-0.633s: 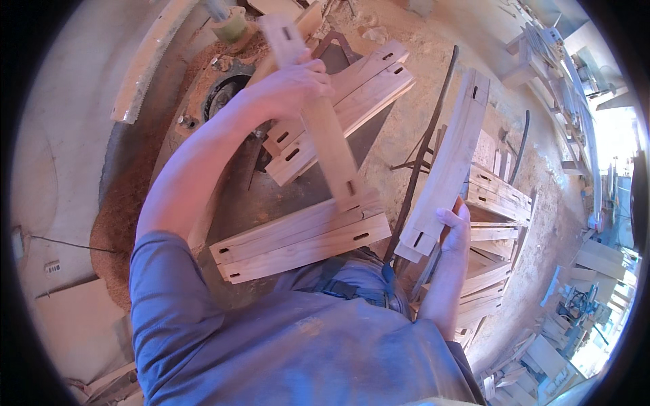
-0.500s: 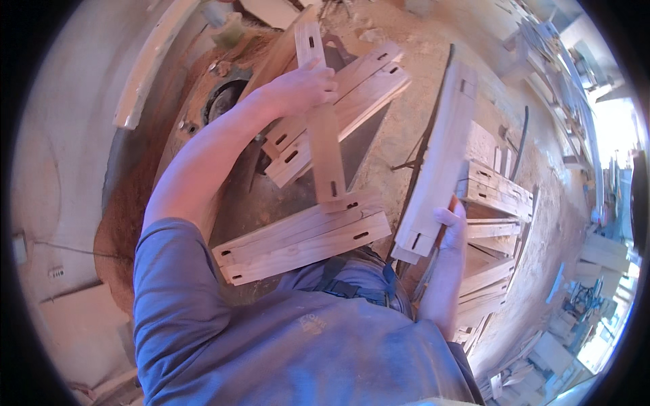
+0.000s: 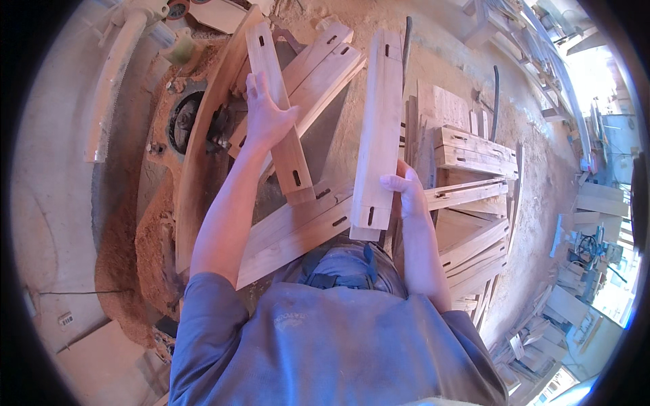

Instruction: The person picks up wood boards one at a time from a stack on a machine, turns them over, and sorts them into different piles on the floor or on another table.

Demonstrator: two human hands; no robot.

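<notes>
My left hand lies on a slotted wooden board, its fingers and thumb spread apart. That board slants across other slotted boards on the dark work surface. In front of me, another pair of slotted boards lies at an angle, partly under the first board's near end. My right hand grips the right edge of a long pale slotted board, thumb on top and fingers hidden behind. It stands lengthwise away from me; a second end shows beneath its near end.
Stacked slotted boards lie to my right, with more slotted pieces nearer me. At left are a round machine part, a curved wooden edge and heaped sawdust. A dark upright rod stands beyond the held board.
The board in my right hand has swung left toward the middle. My left hand's fingers have spread from their closed hold, and the board under it has shifted left. The view has turned.
</notes>
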